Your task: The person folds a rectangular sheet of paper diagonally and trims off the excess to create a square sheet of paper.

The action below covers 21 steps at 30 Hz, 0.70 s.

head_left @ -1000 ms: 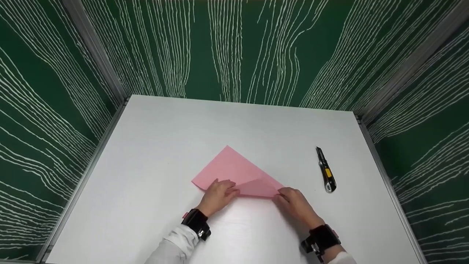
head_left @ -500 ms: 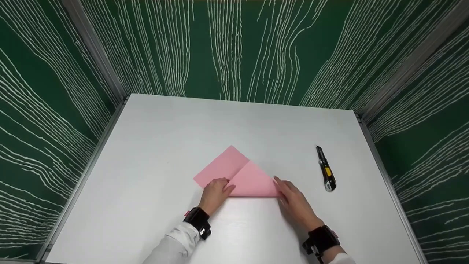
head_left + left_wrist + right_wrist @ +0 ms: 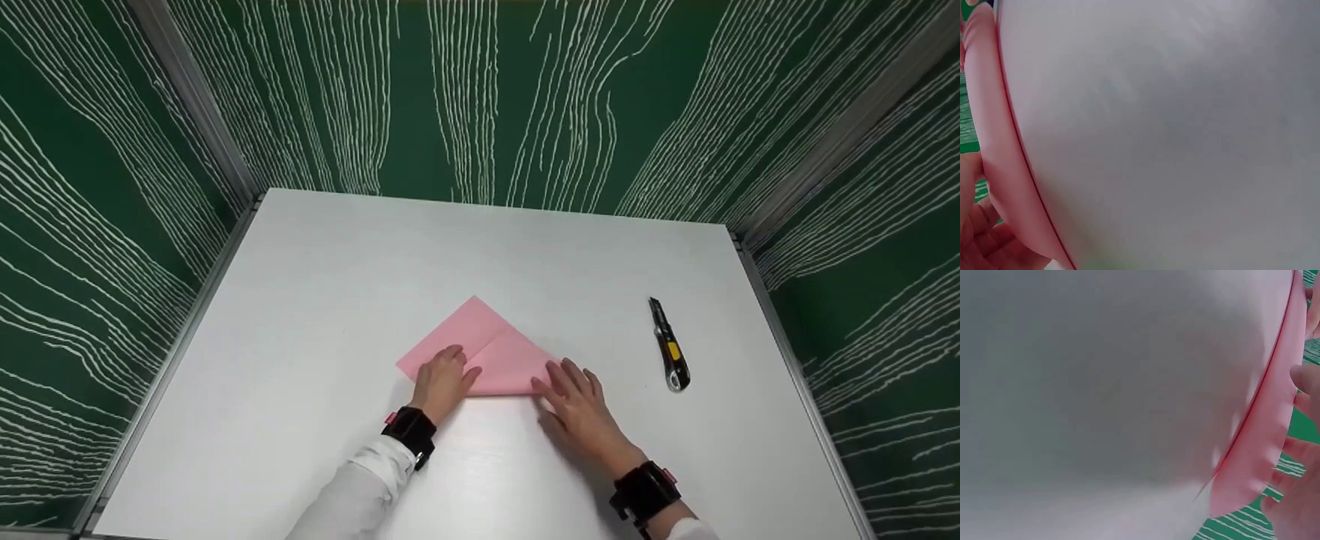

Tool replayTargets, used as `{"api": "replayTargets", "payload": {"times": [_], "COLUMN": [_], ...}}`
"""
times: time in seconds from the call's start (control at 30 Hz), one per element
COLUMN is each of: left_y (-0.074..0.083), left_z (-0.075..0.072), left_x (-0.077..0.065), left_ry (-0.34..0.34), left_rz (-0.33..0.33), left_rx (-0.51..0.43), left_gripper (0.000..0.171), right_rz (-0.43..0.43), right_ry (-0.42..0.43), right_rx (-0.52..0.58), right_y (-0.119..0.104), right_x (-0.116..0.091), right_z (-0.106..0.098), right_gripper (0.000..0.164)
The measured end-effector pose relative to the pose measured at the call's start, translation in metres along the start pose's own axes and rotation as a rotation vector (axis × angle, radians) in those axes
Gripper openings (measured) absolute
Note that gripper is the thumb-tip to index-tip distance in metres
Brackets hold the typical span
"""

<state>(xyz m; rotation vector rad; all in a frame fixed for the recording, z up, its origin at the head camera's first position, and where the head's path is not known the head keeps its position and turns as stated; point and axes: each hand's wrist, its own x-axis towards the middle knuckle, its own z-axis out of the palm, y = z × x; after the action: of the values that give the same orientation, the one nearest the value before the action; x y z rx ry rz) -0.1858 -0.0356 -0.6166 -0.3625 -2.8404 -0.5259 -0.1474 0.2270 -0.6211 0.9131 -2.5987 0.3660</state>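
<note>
A sheet of pink paper (image 3: 499, 364) lies folded over itself, its straight folded edge toward me and one corner pointing to the back of the table. My left hand (image 3: 439, 382) rests on its left part, fingers on the paper and thumb near the front fold. On the right, my right hand (image 3: 579, 409) touches the paper's right corner with spread fingers. The left wrist view shows the pink paper (image 3: 1008, 152) curving along the left side, with fingers of the left hand (image 3: 988, 242) at it. In the right wrist view, the right hand's fingertips (image 3: 1297, 377) meet the far side of the paper.
To the right lies a black utility knife (image 3: 670, 349) with a yellow patch. The white table (image 3: 337, 270) is bordered by green walls (image 3: 420, 97) with wavy white lines and by grey metal posts (image 3: 199, 97).
A flap of the paper has come down flat over the rest, leaving a folded front edge. The right hand has slid left onto the paper and spread its fingers; the left hand has moved slightly forward.
</note>
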Motion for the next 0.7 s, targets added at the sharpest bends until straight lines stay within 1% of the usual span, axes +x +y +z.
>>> {"api": "replayTargets", "payload": {"times": [0.13,0.27,0.37,0.47,0.57,0.63,0.7], "left_y": [-0.001,-0.002,-0.003,-0.004,-0.003,-0.001,0.0], "left_z": [0.001,0.003,0.003,0.002,0.001,0.0,0.0], "left_x": [0.005,0.008,0.007,0.003,-0.002,-0.004,-0.005], "left_ry": [0.009,0.009,-0.002,-0.031,-0.074,-0.1,-0.123], "left_rz": [0.008,0.02,0.076,0.173,0.245,0.263,0.26], "left_rx": [0.031,0.013,0.026,0.113,0.203,0.234,0.25], "left_gripper": [0.034,0.035,0.038,0.047,0.049,0.048,0.047], "right_rz": [0.008,0.031,0.062,0.089,0.108,0.123,0.138], "right_ry": [-0.061,-0.131,-0.162,-0.185,-0.205,-0.22,-0.239], "right_rx": [-0.007,0.0,0.01,-0.003,-0.028,-0.035,-0.034], "right_y": [-0.007,-0.012,-0.015,-0.018,-0.02,-0.021,-0.023], "right_x": [0.005,0.008,0.008,0.008,0.007,0.007,0.007], "right_z": [0.002,0.006,0.008,0.01,0.01,0.011,0.011], "right_gripper": [0.052,0.052,0.054,0.055,0.055,0.056,0.056]}}
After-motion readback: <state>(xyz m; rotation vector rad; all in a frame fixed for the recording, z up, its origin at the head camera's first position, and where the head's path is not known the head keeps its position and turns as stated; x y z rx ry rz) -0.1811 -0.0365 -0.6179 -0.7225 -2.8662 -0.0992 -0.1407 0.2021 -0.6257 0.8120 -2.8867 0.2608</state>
